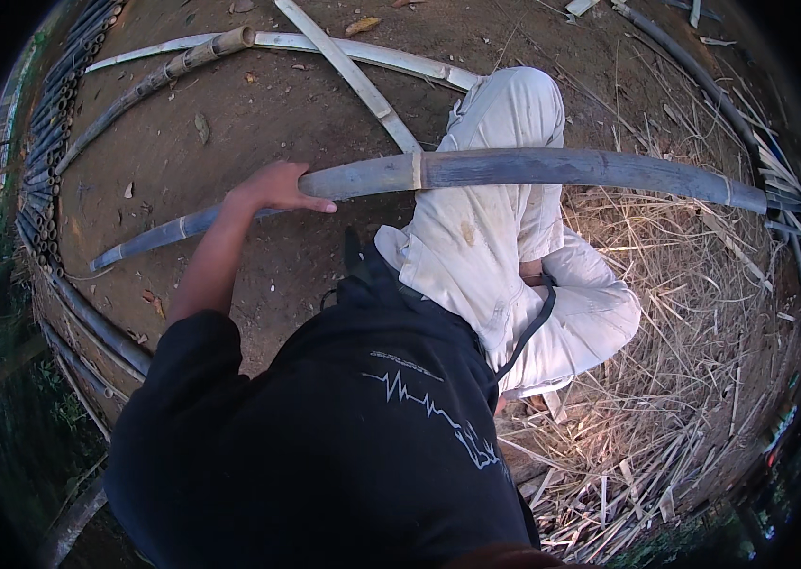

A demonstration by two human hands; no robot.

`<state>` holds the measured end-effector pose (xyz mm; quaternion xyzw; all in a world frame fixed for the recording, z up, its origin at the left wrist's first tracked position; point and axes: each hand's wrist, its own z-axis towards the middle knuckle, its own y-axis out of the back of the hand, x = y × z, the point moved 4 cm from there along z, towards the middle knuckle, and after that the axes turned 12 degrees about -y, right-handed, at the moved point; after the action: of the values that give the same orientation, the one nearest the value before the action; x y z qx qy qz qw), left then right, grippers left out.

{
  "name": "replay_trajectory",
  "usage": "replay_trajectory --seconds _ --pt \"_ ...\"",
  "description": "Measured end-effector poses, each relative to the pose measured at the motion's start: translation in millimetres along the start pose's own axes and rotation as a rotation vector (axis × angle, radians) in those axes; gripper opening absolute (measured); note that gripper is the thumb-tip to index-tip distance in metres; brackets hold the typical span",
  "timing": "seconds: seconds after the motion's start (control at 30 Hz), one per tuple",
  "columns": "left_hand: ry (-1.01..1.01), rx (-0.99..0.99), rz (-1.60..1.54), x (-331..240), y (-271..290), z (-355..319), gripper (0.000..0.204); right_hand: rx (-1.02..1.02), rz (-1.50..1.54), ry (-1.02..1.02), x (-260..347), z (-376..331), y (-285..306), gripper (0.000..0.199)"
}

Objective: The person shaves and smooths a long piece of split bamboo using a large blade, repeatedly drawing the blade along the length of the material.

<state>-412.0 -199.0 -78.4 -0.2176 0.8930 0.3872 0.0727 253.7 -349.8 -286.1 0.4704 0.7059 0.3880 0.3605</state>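
Observation:
A long grey length of bamboo [533, 167] lies crosswise over my raised knee in pale trousers [505, 114]. A light node ring marks it near the knee, and it runs from the left ground to the straw at the far right. My left hand [275, 188] is closed over it left of that ring, with the thumb on the near side and the other fingers mostly hidden behind. My right hand does not show; only a blurred reddish-brown patch appears at the bottom edge. Whether the bamboo is whole or split, I cannot tell.
Pale split bamboo strips [348, 71] cross on the dirt ahead. A brown bamboo pole [163, 81] lies at left, near a stack of hollow bamboo pieces [54, 123]. Straw and shavings [675, 332] cover the ground at right. Another dark pole [694, 71] rests at far right.

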Motion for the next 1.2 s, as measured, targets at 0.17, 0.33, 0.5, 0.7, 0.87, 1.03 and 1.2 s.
replay_trajectory --seconds 0.17,0.33,0.5,0.7,0.87,1.03,1.2 --pt "0.099 0.042 -0.372 -12.9 6.2 -2.6 0.073 -0.056 -0.012 -0.051 -15.6 5.1 2.3 0.076" --pt "-0.048 -0.17 -0.143 -82.1 1.8 2.6 0.078 -0.098 0.159 -0.141 -8.2 -21.3 46.6 0.073" --pt "-0.075 -0.145 -0.077 -160.2 22.1 22.9 0.082 -0.304 0.48 -0.068 34.3 -61.2 127.4 0.06" --pt "-0.167 0.008 -0.315 -167.7 3.1 39.0 0.074 -0.28 0.495 0.422 140.5 -135.5 215.3 0.043" --pt "-0.215 -0.084 -0.303 -177.1 -4.9 33.2 0.069 -0.192 0.187 1.061 227.1 -230.0 220.1 0.03" --pt "-0.198 -0.282 -0.104 -172.4 -16.7 18.1 0.065 -0.216 0.073 1.274 278.0 -259.1 217.1 0.034" --pt "-0.361 -0.473 -0.015 -171.6 -24.8 16.5 0.058 -0.362 0.014 1.062 317.2 -195.1 273.2 0.022"
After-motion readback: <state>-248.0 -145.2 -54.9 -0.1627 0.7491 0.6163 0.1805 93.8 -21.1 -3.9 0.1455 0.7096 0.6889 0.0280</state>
